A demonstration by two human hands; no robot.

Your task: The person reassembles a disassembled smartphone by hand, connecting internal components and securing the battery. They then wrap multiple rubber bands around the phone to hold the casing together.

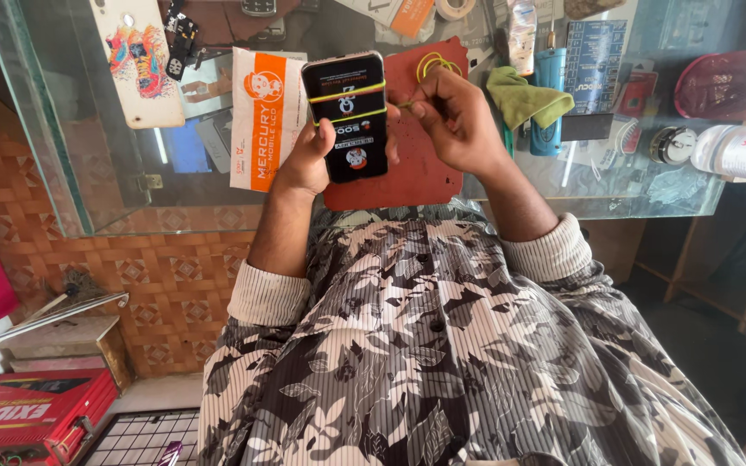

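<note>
So my left hand point(308, 160) is wrapped around a black phone point(346, 116), holding it up just above the red mat point(425, 164) near the top middle of the frame, thumb on its edge. Two yellow rubber bands point(347, 91) run across the phone. My right hand point(455, 121) sits right beside it, fingers pinched on the end of one band. More yellow bands point(436, 62) lie on the mat behind. The glass table point(71, 173) is crowded: orange-and-white packet point(265, 116) just left, green cloth point(524, 99) and blue bottle point(547, 99) right. Its near edge runs just under my wrists.
</note>
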